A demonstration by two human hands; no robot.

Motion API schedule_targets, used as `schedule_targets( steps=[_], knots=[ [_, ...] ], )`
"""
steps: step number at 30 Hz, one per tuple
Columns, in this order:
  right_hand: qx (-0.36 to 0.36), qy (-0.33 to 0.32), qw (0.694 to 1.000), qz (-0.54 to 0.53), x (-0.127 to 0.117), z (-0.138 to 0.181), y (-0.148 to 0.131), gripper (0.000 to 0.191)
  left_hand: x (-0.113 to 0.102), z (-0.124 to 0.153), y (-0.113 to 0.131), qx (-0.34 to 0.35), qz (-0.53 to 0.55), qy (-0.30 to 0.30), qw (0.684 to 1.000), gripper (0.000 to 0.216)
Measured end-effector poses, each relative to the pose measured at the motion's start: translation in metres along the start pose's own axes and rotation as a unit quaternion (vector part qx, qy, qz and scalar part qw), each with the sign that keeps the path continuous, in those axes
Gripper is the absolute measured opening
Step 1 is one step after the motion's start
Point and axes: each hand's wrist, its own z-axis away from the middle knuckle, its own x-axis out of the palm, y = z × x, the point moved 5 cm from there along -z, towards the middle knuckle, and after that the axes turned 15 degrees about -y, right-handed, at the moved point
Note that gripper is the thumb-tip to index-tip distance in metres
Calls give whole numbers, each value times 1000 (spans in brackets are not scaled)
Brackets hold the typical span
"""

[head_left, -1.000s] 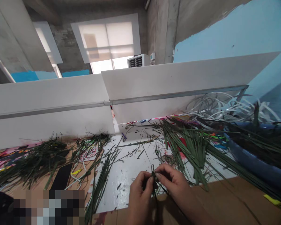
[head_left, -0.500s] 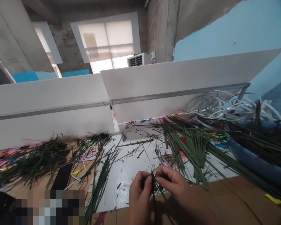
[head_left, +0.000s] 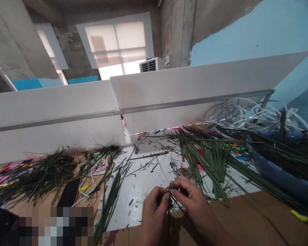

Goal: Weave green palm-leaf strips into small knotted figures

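Both of my hands meet at the bottom middle of the head view, over the near edge of a white table [head_left: 141, 191]. My left hand [head_left: 155, 213] is closed, its thumb and fingers pinched on a thin dark green leaf strip [head_left: 169, 191]. My right hand [head_left: 191, 201] is closed too and pinches the same strip from the right. The fingertips of both hands touch at the strip's looped top. The strip's loose ends run down between my wrists.
A spread of long green leaf strips [head_left: 207, 157] lies to the right. More cut strips [head_left: 41, 174] lie to the left by a black phone [head_left: 69, 192]. A blue basin [head_left: 279, 171] with leaves and white coiled bands [head_left: 246, 114] stands at the right. White partition boards [head_left: 169, 92] close the back.
My hands stayed together on the strip and shifted slightly; the fingers reworked the looped top, which now sits a little lower and more bent.
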Motion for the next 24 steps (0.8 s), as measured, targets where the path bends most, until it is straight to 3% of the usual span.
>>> schedule_targets(
  steps=[8, 20, 24],
  knots=[
    [18, 13, 997, -72, 3, -2, 14, 22, -1, -3, -7, -18, 92, -9, 996, 29],
    [18, -7, 1000, -15, 1, -1, 7, 24, -5, -1, -9, 9, -21, 9, 1000, 22],
    [22, -17, 999, -34, 3, -2, 7, 24, -5, -2, -9, 10, -12, 7, 1000, 21]
  ],
)
